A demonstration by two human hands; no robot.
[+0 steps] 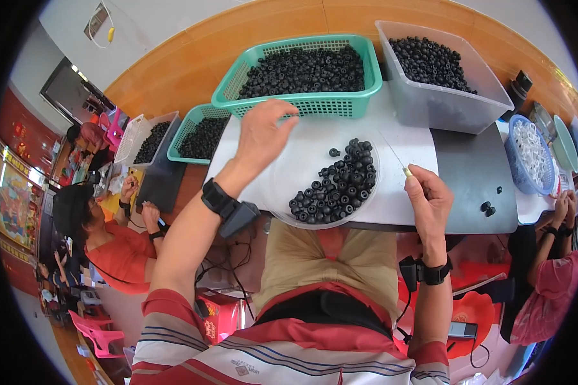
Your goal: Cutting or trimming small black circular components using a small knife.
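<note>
My left hand [264, 133] is raised before the front wall of a green basket [331, 106] heaped with small round black parts. Its thumb and forefinger are bent with a small gap between the tips, and I see nothing in them. My right hand [432, 200] grips a thin needle-like pick with a pale yellowish handle [407, 172]; its fine shaft slants up and left. Between the hands, a shallow clear round tray [282, 208] holds a pile of black ball-shaped parts [347, 183] with holes.
A clear plastic bin [443, 106] of black parts stands at the back right, beside a blue basket [530, 160] of white pieces. A smaller green basket [189, 131] sits left. Loose black pieces [488, 208] lie on the dark board. Co-workers [119, 237] sit on both sides.
</note>
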